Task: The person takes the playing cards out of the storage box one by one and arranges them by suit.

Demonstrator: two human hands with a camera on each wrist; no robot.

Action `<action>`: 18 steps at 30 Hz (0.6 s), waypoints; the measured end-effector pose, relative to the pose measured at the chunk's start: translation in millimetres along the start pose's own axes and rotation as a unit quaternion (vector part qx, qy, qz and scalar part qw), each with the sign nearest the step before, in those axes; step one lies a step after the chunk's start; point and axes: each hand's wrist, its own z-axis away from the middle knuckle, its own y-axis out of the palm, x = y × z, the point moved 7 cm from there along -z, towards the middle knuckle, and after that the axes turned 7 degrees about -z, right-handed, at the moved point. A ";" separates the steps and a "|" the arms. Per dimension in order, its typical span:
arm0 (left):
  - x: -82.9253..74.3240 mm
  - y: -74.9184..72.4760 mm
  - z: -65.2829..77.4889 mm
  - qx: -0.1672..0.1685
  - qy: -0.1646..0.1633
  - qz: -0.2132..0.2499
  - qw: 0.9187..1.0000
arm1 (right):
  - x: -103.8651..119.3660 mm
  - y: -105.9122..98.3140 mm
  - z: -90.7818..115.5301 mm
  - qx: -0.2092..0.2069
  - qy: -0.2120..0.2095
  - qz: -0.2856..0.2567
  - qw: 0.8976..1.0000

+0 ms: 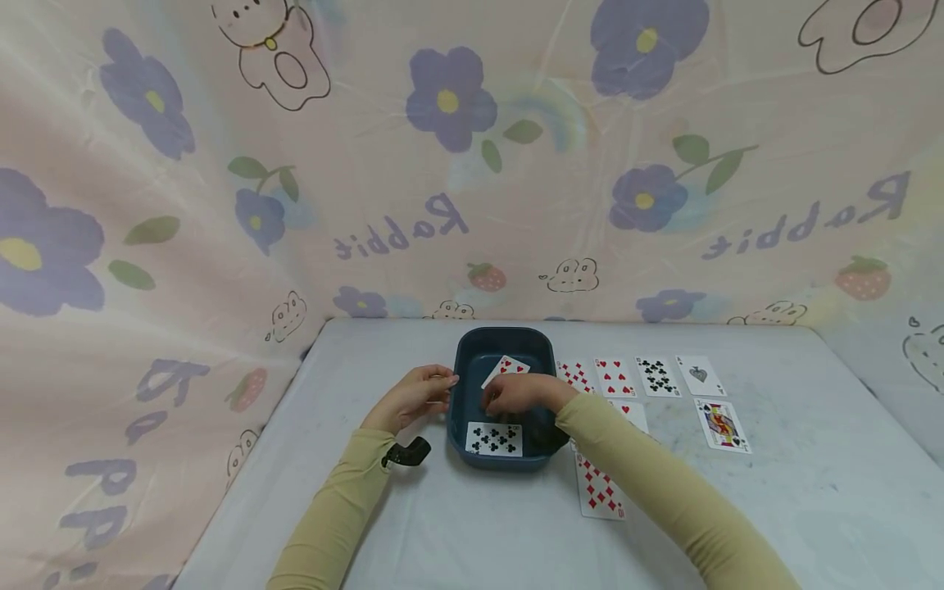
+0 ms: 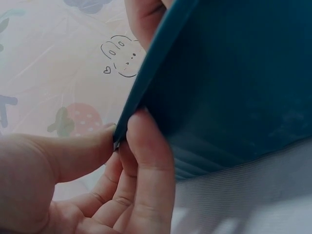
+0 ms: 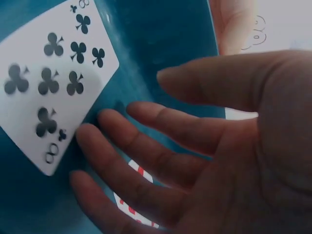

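A dark blue plastic tray [image 1: 501,465] stands on the table. My left hand [image 1: 415,397] pinches its left rim between thumb and fingers, which the left wrist view shows close up. Inside the tray hovers or rests my right hand [image 1: 522,393]; contact with the bottom cannot be made out. In the right wrist view its fingers [image 3: 163,165] are spread and loosely bent, with no card between them. An eight of clubs [image 1: 494,440] lies face up at the tray's near end. Toward the far end lies a hearts card [image 1: 507,365], partly hidden by the right hand.
Right of the tray, face-up cards lie in a row: a diamonds card [image 1: 575,377], a hearts card [image 1: 615,378], a clubs card [image 1: 659,378], an ace of spades [image 1: 701,375]. Nearer lie a face card [image 1: 723,424] and a diamonds card [image 1: 601,490], beside the right sleeve [image 1: 664,483].
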 end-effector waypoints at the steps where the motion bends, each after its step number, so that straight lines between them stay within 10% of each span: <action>1: -0.2 0.0 0.0 0.000 0.000 0.000 1.000 | -0.4 1.4 0.3 0.003 0.004 -0.006 1.000; 18: -2.6 0.5 3.3 -0.002 0.001 0.003 1.000 | 2.1 4.8 0.0 -0.002 -0.012 0.007 1.000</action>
